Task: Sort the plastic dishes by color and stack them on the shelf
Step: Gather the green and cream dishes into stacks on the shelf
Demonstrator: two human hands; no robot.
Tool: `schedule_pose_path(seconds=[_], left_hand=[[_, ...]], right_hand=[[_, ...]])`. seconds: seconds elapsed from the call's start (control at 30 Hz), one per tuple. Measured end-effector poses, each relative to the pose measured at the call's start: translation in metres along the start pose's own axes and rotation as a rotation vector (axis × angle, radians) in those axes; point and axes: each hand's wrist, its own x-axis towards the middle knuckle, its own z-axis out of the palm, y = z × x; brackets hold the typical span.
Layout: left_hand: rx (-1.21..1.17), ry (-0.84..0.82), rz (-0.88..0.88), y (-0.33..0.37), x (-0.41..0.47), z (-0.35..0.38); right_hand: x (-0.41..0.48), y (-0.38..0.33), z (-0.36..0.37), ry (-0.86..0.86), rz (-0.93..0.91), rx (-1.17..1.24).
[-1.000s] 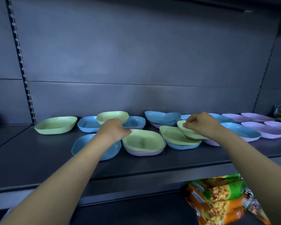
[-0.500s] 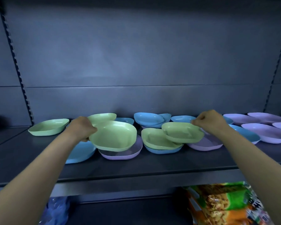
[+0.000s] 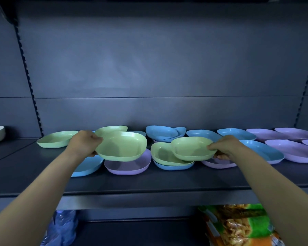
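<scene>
So now left hand [image 3: 84, 143] grips the left green dish [image 3: 122, 148], right hand [image 3: 224, 148] the right green dish [image 3: 192, 148], both lifted, stack-ready.

No legible text or labels

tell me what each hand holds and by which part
Left hand: one green square plastic dish, by its left rim. Right hand: a second green plastic dish, by its right rim.

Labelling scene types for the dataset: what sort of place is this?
Likely a shop aisle: slotted uprights beside a dark metal shelf, many identical plastic dishes laid out, packaged snack bags underneath.
</scene>
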Motion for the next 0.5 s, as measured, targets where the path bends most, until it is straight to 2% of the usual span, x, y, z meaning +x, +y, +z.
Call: schedule_pose_path(seconds=[0.1, 0.37, 0.5], left_hand=[[-0.034, 0.018, -0.022, -0.005, -0.003, -0.003], [-0.046, 0.058, -0.006, -0.013, -0.016, -0.021], [-0.029, 0.099, -0.053, -0.026, -0.011, -0.044]], right_hand=[[-0.003, -0.002, 0.0, 0.005, -0.02, 0.079], [-0.021, -0.024, 0.01, -0.018, -0.143, 0.053], [-0.031, -0.04, 0.029, -0.056, -0.159, 0.06]])
